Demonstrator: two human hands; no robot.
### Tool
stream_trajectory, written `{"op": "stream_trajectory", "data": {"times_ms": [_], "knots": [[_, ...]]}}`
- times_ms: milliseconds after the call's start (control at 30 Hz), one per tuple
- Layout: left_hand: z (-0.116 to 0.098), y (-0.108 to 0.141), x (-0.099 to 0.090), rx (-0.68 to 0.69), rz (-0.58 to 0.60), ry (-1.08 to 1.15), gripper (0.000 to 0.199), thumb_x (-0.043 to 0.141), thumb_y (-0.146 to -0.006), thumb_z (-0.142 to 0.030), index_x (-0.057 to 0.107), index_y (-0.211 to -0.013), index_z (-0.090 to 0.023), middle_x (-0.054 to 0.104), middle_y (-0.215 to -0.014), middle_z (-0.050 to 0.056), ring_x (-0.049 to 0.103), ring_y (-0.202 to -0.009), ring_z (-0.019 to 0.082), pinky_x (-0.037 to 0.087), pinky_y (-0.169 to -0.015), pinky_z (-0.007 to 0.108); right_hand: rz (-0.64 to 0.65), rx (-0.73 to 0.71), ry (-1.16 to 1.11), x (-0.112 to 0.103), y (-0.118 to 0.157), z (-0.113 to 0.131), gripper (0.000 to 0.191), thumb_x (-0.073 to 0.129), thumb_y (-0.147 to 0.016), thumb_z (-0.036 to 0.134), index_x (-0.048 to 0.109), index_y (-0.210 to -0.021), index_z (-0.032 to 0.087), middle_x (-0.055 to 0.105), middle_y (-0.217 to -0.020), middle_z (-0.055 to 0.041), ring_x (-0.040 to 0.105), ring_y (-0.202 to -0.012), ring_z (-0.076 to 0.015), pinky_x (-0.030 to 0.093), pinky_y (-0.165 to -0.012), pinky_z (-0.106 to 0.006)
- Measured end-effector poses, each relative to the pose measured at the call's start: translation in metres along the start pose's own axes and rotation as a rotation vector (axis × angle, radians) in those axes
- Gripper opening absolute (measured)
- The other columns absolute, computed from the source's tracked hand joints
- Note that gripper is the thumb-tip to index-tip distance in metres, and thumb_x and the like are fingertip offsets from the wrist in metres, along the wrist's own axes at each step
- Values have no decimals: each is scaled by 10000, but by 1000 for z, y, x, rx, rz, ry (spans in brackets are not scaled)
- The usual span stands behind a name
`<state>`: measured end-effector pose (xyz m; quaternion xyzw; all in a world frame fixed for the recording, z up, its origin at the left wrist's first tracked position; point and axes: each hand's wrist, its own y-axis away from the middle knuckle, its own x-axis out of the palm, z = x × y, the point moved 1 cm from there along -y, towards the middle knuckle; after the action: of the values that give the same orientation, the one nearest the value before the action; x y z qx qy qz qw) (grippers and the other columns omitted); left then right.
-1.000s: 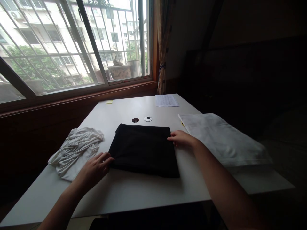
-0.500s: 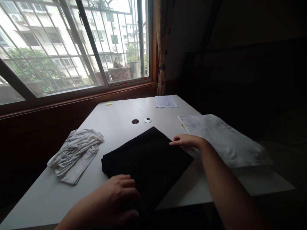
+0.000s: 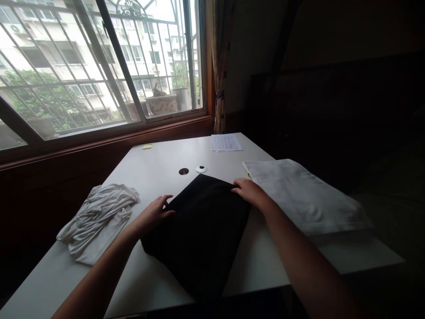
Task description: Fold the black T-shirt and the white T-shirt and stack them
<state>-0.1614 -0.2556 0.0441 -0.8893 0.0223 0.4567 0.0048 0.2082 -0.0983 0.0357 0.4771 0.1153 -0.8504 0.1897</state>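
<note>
A folded black cloth (image 3: 202, 230) lies on the white table in front of me, one corner pointing away and its near end towards the table's front edge. My left hand (image 3: 157, 212) is at the cloth's left edge, with thumb and forefinger apart on either side of that edge. On the opposite side, my right hand (image 3: 249, 191) pinches the cloth's right edge near the far corner. Its lower fingers are partly hidden.
To the left is a crumpled white cloth (image 3: 99, 221); a flat white cloth (image 3: 305, 195) covers the right side. Farther back are printed papers (image 3: 227, 142), a yellow note (image 3: 147, 146), a cable hole (image 3: 183, 171) and its round cover (image 3: 201, 169). A barred window stands beyond the table (image 3: 172, 150).
My left hand has moved forward from the near left part of the black cloth to its upper left edge. The right hand and the cloth's right side have shifted left.
</note>
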Motion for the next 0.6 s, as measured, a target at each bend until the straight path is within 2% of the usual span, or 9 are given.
{"op": "stream_trajectory", "data": {"times_ms": [67, 100, 200, 333, 433, 533, 600], "knots": [[-2, -1, 0, -67, 53, 71, 665, 697, -795, -501, 568, -1383, -221, 705, -1055, 88, 685, -977, 306, 541, -871, 433, -202, -3, 108, 10, -4, 11, 109, 624, -934, 289, 692, -993, 226, 705, -1120, -100, 622, -1055, -271, 440, -947, -375], [-2, 0, -1, -100, 82, 108, 683, 702, -789, -496, 552, -1397, -225, 705, -1021, 73, 689, -936, 295, 546, -836, 415, -255, -12, 150, 14, -5, 15, 139, 629, -936, 274, 690, -1055, 237, 694, -1158, -105, 605, -1104, -282, 421, -997, -396], [-1, 12, -3, -180, 152, 247, 724, 701, -807, -492, 478, -1454, -256, 696, -1033, 57, 694, -879, 268, 553, -750, 368, -290, -18, 240, 22, -5, 18, 311, 660, -925, 280, 651, -1235, 259, 657, -1230, -124, 565, -1180, -315, 409, -1037, -427], [1, 45, -6, -243, 224, 452, 755, 722, -826, -493, 412, -1495, -327, 698, -1070, 46, 705, -885, 260, 562, -718, 347, -280, 88, 271, 14, 2, 6, 554, 650, -930, 475, 535, -1416, 234, 559, -1357, -179, 534, -1252, -369, 437, -1012, -435], [2, 73, -9, -248, 263, 560, 801, 746, -836, -484, 363, -1528, -356, 706, -1084, 48, 706, -912, 261, 571, -767, 370, -168, 161, 165, 5, 6, 3, 750, 572, -926, 653, 391, -1529, 246, 543, -1393, -195, 590, -1213, -379, 472, -957, -438], [3, 97, -11, -256, 320, 637, 881, 767, -838, -472, 283, -1568, -384, 703, -1145, 62, 707, -936, 267, 572, -808, 407, 112, 199, -14, 4, 8, 10, 930, 507, -890, 784, 221, -1613, 275, 690, -1172, -167, 709, -957, -348, 527, -804, -415], [5, 107, -12, -269, 354, 656, 911, 773, -838, -469, 249, -1581, -403, 694, -1186, 69, 703, -959, 272, 568, -812, 412, 253, 178, -121, 7, 9, 17, 1019, 557, -857, 795, 136, -1637, 293, 729, -1083, -141, 728, -853, -324, 539, -755, -398]]}}
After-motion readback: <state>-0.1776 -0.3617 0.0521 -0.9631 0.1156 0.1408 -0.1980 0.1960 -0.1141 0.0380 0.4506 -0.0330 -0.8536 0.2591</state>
